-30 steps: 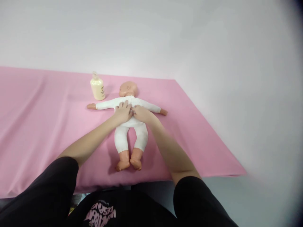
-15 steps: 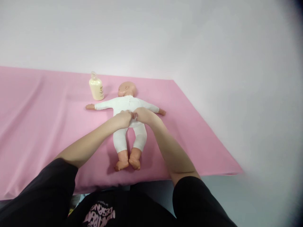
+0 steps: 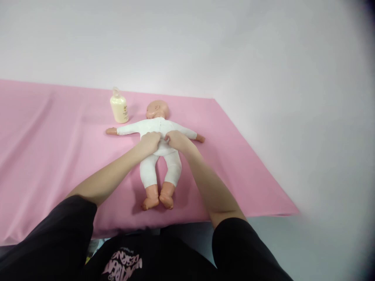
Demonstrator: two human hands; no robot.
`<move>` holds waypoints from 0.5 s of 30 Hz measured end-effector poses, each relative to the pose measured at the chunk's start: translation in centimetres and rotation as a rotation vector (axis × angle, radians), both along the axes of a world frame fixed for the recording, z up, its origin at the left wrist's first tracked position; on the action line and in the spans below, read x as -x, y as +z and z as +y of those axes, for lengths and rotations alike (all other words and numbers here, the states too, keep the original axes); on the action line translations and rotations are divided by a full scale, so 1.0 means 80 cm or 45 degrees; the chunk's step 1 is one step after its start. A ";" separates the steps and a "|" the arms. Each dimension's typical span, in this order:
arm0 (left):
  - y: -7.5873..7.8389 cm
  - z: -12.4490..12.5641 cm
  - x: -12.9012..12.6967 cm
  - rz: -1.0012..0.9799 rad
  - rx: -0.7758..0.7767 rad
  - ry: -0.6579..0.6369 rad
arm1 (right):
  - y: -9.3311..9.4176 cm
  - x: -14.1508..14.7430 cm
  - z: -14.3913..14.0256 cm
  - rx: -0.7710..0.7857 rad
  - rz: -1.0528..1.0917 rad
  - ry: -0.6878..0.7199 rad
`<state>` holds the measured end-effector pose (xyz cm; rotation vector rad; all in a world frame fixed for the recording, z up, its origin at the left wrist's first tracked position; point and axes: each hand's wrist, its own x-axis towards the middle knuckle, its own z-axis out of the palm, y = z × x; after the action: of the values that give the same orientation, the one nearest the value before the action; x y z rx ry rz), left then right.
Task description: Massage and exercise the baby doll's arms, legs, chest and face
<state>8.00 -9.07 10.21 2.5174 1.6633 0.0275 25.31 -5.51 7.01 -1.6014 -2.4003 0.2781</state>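
A baby doll [image 3: 152, 125] with a white cloth body lies stretched out, arms spread and head turned to the left. On the left side of its lower torso, my left hand [image 3: 151, 142] rests with its fingers curled in against the cloth. My right hand [image 3: 175, 140] is beside it on the right, thumb and fingers pinched at the white cloth. A small gap separates the two hands. My fingertips are partly hidden, so how much cloth they grip is unclear.
A pump bottle of pale yellow liquid [image 3: 119, 110] stands upright near the doll's left-hand arm. Pink cloth [image 3: 222, 168] covers the table, whose right edge slants toward me. A white wall [image 3: 187, 47] rises behind.
Both hands have shifted slightly up the doll's torso toward its head. They have parted a little; the doll and bottle stay put.
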 end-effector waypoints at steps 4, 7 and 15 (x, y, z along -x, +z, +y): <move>-0.004 0.006 -0.002 0.001 -0.010 0.049 | 0.010 0.008 -0.002 0.044 -0.106 -0.023; -0.004 0.007 -0.004 0.020 -0.039 0.066 | 0.013 0.014 -0.006 0.031 -0.132 -0.032; -0.004 0.007 -0.002 -0.057 -0.036 0.132 | 0.003 0.024 -0.005 -0.023 -0.088 -0.208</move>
<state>8.17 -8.50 9.90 2.4291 1.7861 0.1174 23.43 -5.95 7.23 -1.8138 -2.2961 0.1724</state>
